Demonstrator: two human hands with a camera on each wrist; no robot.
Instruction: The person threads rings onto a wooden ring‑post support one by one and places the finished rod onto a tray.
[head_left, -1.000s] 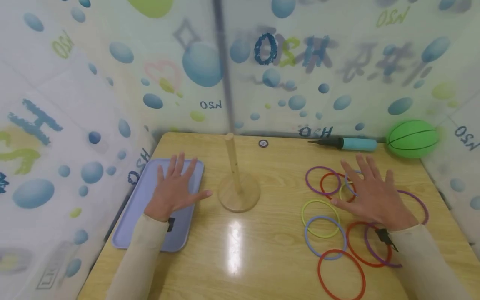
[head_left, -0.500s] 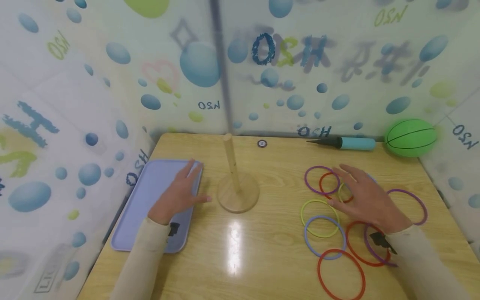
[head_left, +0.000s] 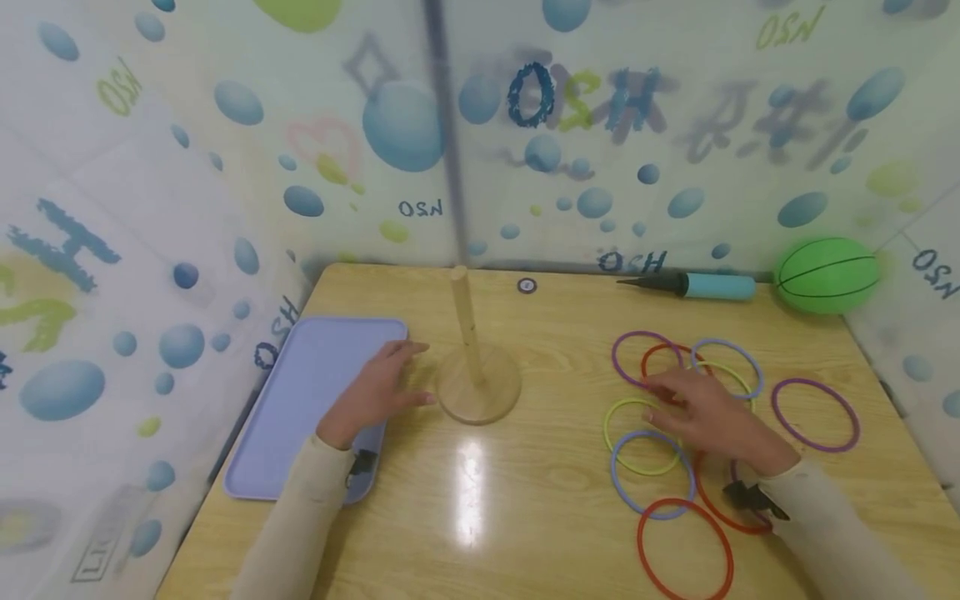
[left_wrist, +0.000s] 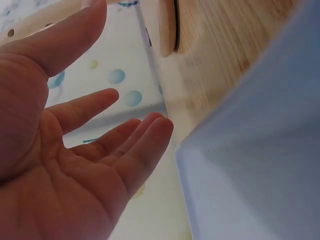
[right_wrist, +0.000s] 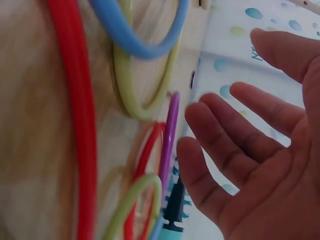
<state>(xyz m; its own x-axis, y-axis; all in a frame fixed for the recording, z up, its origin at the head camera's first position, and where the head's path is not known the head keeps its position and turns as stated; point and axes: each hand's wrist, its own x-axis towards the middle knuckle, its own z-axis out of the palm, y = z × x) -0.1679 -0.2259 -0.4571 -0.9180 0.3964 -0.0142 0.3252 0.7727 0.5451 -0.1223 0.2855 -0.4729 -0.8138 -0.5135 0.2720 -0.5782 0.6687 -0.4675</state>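
My left hand [head_left: 375, 395] hovers by the right edge of the lavender tray [head_left: 300, 400], its fingers loosely bent and holding nothing. Just to its right stands a wooden peg [head_left: 465, 321] on a round base [head_left: 498, 396]. Over the scattered rings my right hand [head_left: 708, 417] is held with relaxed, bare fingers. Around it lie a yellow ring [head_left: 606, 429], a blue ring [head_left: 613, 467], a red ring [head_left: 641, 542], a purple ring [head_left: 855, 417] and several more, some overlapping. In the right wrist view, a red ring [right_wrist: 82, 125] passes close to the camera, apart from the fingers.
At the back edge of the wooden table [head_left: 555, 517] lie a blue-and-black hand pump [head_left: 716, 287] and a green ball [head_left: 828, 277]. A small round disc [head_left: 527, 286] sits behind the peg. Printed curtains enclose the back and sides.
Both hands have lowered from a spread-finger pose, and their fingers have relaxed. The left hand has shifted right toward the peg; the right has drawn nearer the body. Rings and tray stay put.
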